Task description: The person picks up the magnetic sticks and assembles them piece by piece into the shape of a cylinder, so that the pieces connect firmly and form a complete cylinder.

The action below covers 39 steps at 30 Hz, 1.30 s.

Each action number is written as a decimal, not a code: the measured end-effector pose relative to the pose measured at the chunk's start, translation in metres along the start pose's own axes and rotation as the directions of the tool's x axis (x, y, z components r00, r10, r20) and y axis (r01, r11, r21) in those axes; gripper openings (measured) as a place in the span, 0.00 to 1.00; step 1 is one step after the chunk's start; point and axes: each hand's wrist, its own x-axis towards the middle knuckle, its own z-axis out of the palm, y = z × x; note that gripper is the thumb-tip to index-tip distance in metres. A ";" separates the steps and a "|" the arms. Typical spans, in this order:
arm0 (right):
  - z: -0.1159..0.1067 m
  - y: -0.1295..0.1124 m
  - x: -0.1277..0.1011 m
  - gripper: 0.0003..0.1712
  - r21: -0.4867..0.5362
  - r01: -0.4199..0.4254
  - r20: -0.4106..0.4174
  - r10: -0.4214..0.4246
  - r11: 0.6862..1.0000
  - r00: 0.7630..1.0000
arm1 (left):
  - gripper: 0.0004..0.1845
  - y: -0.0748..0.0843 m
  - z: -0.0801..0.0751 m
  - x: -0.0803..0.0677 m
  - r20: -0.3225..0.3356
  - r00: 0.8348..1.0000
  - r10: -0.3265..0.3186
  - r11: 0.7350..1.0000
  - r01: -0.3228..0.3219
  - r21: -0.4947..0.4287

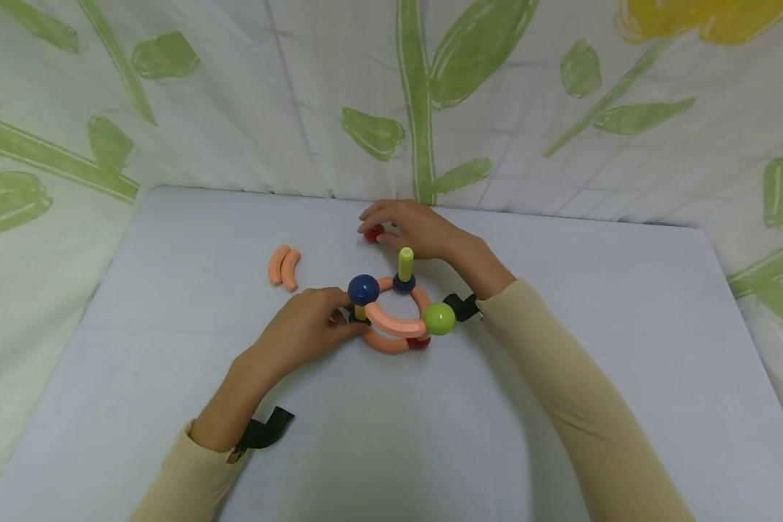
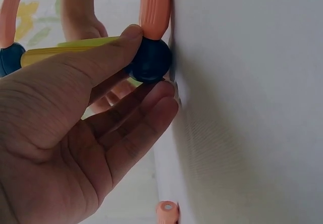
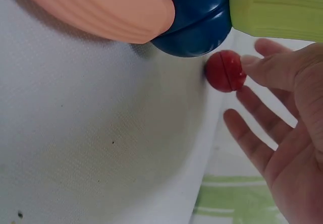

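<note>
A magnetic ball-and-stick frame of orange curved bars (image 1: 394,324) stands in the middle of the table. An upper blue ball (image 1: 363,288) and a green ball (image 1: 439,319) carry its raised bar. A yellow-green rod (image 1: 406,266) rises from another blue ball at the back. My left hand (image 1: 300,326) pinches the lower blue ball (image 2: 151,60) at the frame's left side, thumb on top and fingers beneath. Behind the frame, my right hand (image 1: 420,228) holds a loose red ball (image 3: 225,71) at the table between thumb and fingers.
Two loose orange curved bars (image 1: 288,270) lie side by side left of the frame. The white table (image 1: 594,348) ends at a hanging white cloth (image 1: 300,109) painted with green leaves. Dark straps are on both wrists.
</note>
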 end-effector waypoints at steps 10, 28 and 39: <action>0.000 0.004 -0.005 0.15 -0.090 -0.084 0.010 0.085 0.992 0.996 | 0.12 0.000 -0.004 -0.004 -0.066 0.995 0.071 0.997 -0.069 0.026; 0.006 0.013 -0.068 0.19 0.183 -0.199 -0.289 0.246 0.963 0.925 | 0.10 -0.005 -0.003 -0.004 -0.045 0.996 0.073 0.991 -0.078 -0.105; -0.003 -0.029 -0.101 0.18 0.189 -0.092 -0.494 0.175 0.978 0.852 | 0.08 -0.003 -0.004 -0.005 -0.054 0.997 0.057 0.993 -0.062 -0.102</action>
